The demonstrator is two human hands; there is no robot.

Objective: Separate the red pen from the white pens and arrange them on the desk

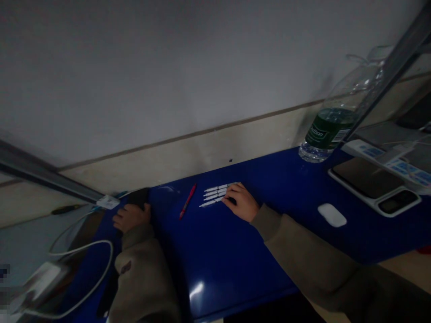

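First, our left hand (132, 217) lay palm down, fingers bent over a dark object (138, 196) on the blue table (208, 251); we could not tell whether it gripped. Next came a slanted red pen (188, 201), then four white pens (213, 196) side by side. Our right hand (243, 202) arched over their right ends, fingertips touching; any pinch was hidden from us.

A loose, grey-brown left sleeve (144, 278) and a matching right sleeve (310, 255) are worn. Elbow-side of the left cuff (137, 236), the fabric is marked by a small dark patch (125, 268).
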